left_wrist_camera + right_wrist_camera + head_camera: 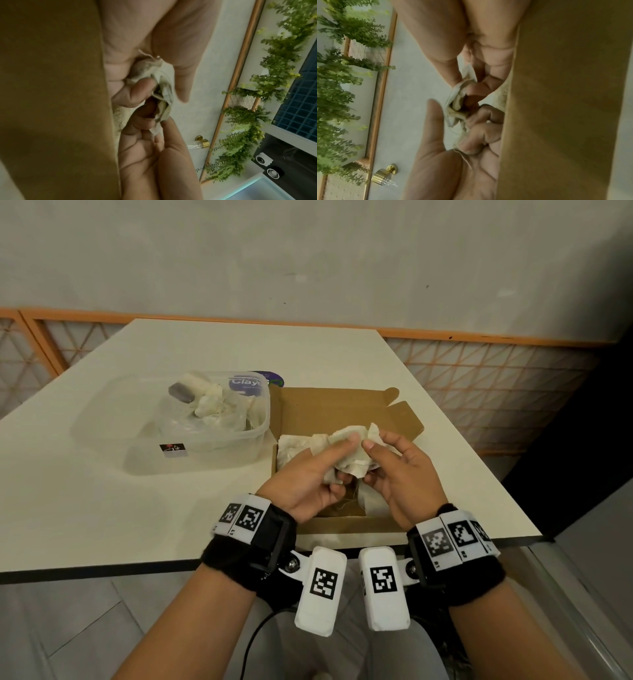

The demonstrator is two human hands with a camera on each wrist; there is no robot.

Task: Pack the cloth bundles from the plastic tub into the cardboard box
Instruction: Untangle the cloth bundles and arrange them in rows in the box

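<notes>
Cream cloth, soft and crumpled: one cloth bundle (346, 451) held up between both hands, above the open cardboard box (342, 409). Left hand (310, 477) curled round its left part, thumb pressed on top, fingers tucked under. Right hand (394, 474) pinching the right part between thumb and bent fingers. Seen also in the left wrist view, with the cloth (161, 86) folded in many layers between the fingertips, and a loose thread hanging below the grip.

Under the grip, more pale cloth (291, 450) already lying in the box, toward its left wall. To the left of the grip and a little farther, the plastic tub (102, 419) on the table (102, 508), with several bundles (212, 402) still inside, so the task probably not far along.

Judged from the look: very light, limp, not fragile, not slippery. No stiff edge to hold, so likely to open and sag if taken only by one corner. Better to take hold around the thick middle, with the loose ends and the thread gathered inside the fingers, then lower beside the cloth in the box. Small risk only: thread catching on a box flap (404, 419), or bundle unrolling on release.
</notes>
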